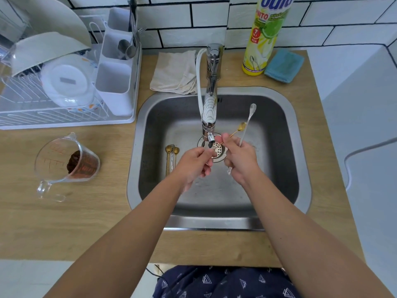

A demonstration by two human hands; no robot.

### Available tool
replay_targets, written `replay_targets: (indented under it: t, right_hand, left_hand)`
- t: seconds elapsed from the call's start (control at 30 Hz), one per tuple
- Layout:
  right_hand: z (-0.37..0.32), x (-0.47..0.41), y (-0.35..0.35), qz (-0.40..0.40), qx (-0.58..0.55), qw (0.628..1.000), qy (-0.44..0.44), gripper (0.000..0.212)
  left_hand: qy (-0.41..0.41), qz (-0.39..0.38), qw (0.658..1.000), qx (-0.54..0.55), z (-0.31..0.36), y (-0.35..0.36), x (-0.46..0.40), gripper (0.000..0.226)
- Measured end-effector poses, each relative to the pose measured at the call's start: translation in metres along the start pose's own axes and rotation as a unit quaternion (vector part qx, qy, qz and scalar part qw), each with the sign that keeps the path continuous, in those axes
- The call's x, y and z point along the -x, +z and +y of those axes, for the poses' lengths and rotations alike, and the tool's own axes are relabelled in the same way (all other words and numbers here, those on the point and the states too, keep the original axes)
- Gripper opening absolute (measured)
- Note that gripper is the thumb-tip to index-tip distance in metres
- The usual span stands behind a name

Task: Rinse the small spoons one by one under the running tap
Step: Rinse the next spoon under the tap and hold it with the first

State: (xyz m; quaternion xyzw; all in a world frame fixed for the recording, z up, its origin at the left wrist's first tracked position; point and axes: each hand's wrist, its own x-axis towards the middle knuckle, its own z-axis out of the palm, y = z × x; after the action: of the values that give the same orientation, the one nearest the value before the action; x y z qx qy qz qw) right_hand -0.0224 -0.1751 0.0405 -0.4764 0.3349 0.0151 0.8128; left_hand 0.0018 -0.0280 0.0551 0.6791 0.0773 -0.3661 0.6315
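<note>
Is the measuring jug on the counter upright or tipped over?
Tipped: the jug lies on its side on the counter, mouth facing the camera, dark brown contents against its lower wall.

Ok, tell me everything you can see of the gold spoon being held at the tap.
The gold spoon is small and thin, metal by its look, with a little oval bowl on a slim straight handle. It slants, bowl up and to the right, above the sink. The right hand pinches its handle beside a longer silver spoon; the left hand meets the handle's lower end.

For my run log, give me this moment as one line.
right hand: holds gold spoon, silver spoon | left hand: at tap nozzle | sink: gold spoons waiting
</note>
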Motion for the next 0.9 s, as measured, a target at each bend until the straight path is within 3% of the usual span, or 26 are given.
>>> replay_targets:
  t: [0.27, 0.43, 0.63, 0.8, 0.9]
  right_hand:
    - [0.0, 0.002, -0.008, 0.008, 0.0, 1.0, -0.015, 0.022]
    - [0.01, 0.005, 0.0, -0.011, 0.011, 1.0, -0.008, 0.021]
    - [0.009, 0.002, -0.006, -0.001, -0.01, 1.0, 0.002, 0.018]
    - [0.007, 0.007, 0.004, 0.028, 0.001, 1.0, -0.011, 0.02]
    - [0.003, 0.009, 0.01, 0.067, -0.008, 0.998, -0.008, 0.02]
  left_hand:
    - [0.009, -0.002, 0.994, 0.111, 0.0, 0.009, -0.004, 0.019]
    - [0.003, 0.091, 0.992, 0.087, -0.003, 0.008, -0.002, 0.031]
    - [0.003, -0.023, 0.989, 0.144, -0.002, 0.005, 0.002, 0.018]
    - [-0.015, 0.025, 0.993, 0.113, -0.004, 0.002, -0.002, 0.032]
    - [0.016, 0.011, 0.995, 0.099, -0.009, 0.001, 0.001, 0.03]
